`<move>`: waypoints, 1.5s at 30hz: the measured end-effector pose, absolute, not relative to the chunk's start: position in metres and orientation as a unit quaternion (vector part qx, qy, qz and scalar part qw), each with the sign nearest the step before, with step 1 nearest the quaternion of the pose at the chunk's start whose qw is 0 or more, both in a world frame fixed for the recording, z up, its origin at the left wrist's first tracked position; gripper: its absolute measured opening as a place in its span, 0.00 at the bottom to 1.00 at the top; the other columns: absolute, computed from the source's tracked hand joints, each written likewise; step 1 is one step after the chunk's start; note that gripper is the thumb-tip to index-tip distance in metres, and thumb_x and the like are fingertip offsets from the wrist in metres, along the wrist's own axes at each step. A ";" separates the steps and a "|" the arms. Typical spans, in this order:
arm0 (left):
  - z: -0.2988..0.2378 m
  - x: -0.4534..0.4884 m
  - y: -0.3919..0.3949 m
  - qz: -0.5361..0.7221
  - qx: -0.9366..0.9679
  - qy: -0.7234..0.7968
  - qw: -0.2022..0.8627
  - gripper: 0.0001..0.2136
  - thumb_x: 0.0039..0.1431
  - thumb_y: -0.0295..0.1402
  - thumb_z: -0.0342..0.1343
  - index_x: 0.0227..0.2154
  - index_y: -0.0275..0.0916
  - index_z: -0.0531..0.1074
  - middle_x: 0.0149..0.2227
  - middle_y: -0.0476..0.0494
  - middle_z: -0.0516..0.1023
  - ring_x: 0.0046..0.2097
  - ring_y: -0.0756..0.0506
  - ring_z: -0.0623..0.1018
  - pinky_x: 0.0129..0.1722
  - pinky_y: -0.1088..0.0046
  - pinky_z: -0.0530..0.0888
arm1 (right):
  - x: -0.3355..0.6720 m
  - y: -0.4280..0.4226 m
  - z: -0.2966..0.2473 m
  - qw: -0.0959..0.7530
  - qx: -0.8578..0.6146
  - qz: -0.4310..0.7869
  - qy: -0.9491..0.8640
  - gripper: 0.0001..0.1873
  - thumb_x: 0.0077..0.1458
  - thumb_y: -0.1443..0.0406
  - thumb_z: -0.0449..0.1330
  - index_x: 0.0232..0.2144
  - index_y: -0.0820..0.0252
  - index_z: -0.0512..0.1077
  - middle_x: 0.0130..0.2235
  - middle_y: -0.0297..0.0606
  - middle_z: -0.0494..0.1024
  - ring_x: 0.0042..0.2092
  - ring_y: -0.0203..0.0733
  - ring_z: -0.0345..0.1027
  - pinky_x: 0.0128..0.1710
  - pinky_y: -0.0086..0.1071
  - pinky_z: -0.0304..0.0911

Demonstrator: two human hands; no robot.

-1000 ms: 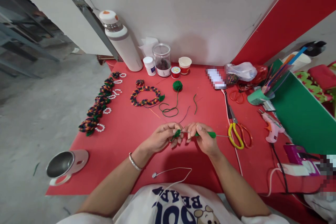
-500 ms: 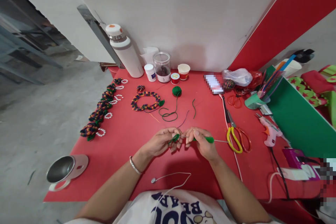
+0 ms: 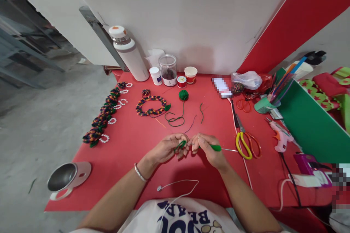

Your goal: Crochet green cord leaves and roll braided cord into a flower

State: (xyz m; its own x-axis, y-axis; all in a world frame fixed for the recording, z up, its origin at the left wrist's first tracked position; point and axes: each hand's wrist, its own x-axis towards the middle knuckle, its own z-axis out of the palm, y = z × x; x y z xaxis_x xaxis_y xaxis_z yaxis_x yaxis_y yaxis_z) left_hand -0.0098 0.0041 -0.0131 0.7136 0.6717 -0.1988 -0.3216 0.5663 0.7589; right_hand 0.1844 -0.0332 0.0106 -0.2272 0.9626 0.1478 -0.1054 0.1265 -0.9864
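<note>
My left hand [image 3: 170, 147] pinches a small piece of green crochet [image 3: 180, 145] between thumb and fingers. A crochet hook [image 3: 216, 147] with a green grip lies in my right hand [image 3: 209, 147], its thin metal end reaching toward the green piece and its other end pointing right. The fingertips of both hands almost meet. Beyond them sits a ball of green yarn [image 3: 183, 95] with its strand looped on the table. Left of the ball lies a multicoloured crocheted ring [image 3: 152, 106] with a green leaf.
Crocheted pieces with white bead loops [image 3: 101, 120] line the left side, above a mug [image 3: 69, 178]. A bottle [image 3: 131, 56] and a clear jar [image 3: 167, 71] stand at the back. Yellow-handled scissors [image 3: 243, 145], a glue gun [image 3: 280, 136] and a phone [image 3: 222, 87] lie right.
My right hand and the crochet hook have shifted slightly left, closer to the green piece. My left hand stays nearly where it was. The view has moved a little.
</note>
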 end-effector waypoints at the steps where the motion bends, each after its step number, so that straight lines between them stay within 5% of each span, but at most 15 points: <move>1: -0.013 -0.010 0.004 0.292 0.362 0.242 0.852 0.19 0.54 0.46 0.66 0.32 0.33 0.74 0.24 0.41 0.77 0.21 0.50 0.72 0.20 0.76 0.63 | 0.184 -0.033 0.010 0.489 -0.382 0.543 -0.566 0.26 0.67 0.50 0.51 0.24 0.57 0.75 0.27 0.39 0.75 0.32 0.42 0.71 0.34 0.37 0.69; 25: -0.020 -0.010 0.002 0.286 0.321 0.240 0.870 0.17 0.54 0.43 0.67 0.31 0.34 0.71 0.21 0.48 0.72 0.17 0.53 0.69 0.14 0.81 0.61 | 0.179 -0.038 0.007 0.510 -0.367 0.479 -0.613 0.19 0.69 0.58 0.52 0.31 0.57 0.77 0.32 0.37 0.75 0.31 0.36 0.71 0.29 0.30 0.68; 30: -0.014 -0.003 0.004 0.387 0.331 0.303 0.806 0.13 0.54 0.38 0.67 0.38 0.35 0.75 0.32 0.45 0.77 0.23 0.53 0.72 0.20 0.79 0.68 | 0.179 -0.036 0.009 0.527 -0.384 0.441 -0.616 0.18 0.69 0.61 0.51 0.30 0.57 0.76 0.31 0.37 0.74 0.32 0.37 0.71 0.31 0.30 0.68; 35: -0.008 -0.003 0.005 0.491 0.392 0.356 0.692 0.13 0.57 0.43 0.62 0.36 0.36 0.78 0.42 0.40 0.77 0.32 0.49 0.76 0.25 0.76 0.71 | 0.180 -0.034 0.010 0.519 -0.403 0.381 -0.650 0.17 0.69 0.64 0.51 0.30 0.57 0.74 0.31 0.37 0.75 0.37 0.39 0.72 0.37 0.33 0.67; 40: -0.003 -0.004 0.002 0.477 0.489 0.434 0.588 0.10 0.51 0.38 0.69 0.28 0.35 0.80 0.30 0.43 0.77 0.31 0.49 0.74 0.29 0.75 0.70 | 0.177 -0.033 0.009 0.502 -0.386 0.309 -0.710 0.14 0.67 0.67 0.51 0.32 0.58 0.73 0.31 0.37 0.76 0.39 0.40 0.71 0.41 0.36 0.66; 45: -0.012 -0.001 0.000 0.450 0.408 0.419 0.675 0.12 0.57 0.41 0.65 0.31 0.35 0.78 0.17 0.52 0.70 0.18 0.54 0.65 0.19 0.77 0.62 | 0.176 -0.033 0.006 0.505 -0.381 0.285 -0.720 0.12 0.67 0.68 0.51 0.34 0.57 0.73 0.34 0.38 0.77 0.40 0.40 0.72 0.41 0.36 0.68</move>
